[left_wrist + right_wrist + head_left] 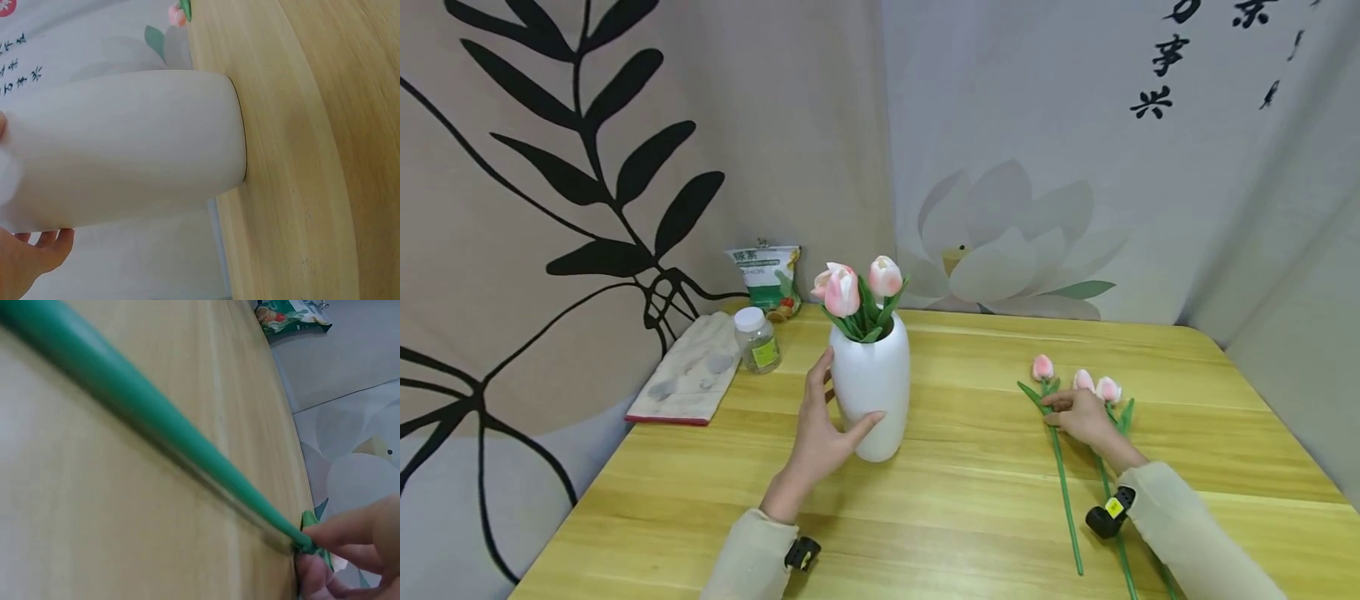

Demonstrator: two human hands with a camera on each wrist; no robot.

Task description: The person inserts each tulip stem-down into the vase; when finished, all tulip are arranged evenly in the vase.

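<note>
A white vase (874,387) stands upright on the wooden table, with pink and white tulips (842,293) and their green leaves rising from its mouth. Around the vase's left side curves my left hand (822,427), thumb across the front and fingertips at the far side; the left wrist view shows the vase's base on the tabletop. My right hand (1081,417) pinches the green stem of a pink tulip (1066,500) just below its leaves. Two more tulip heads (1107,389) show beside that hand, their stems partly hidden under the right forearm.
Left of the vase are a small jar (758,342) with a white lid and a folded pale cloth (688,375) with a red edge. Behind the jar, a green and white packet (765,279) leans near the curtain (805,125). The table (970,500) ends at the printed curtain.
</note>
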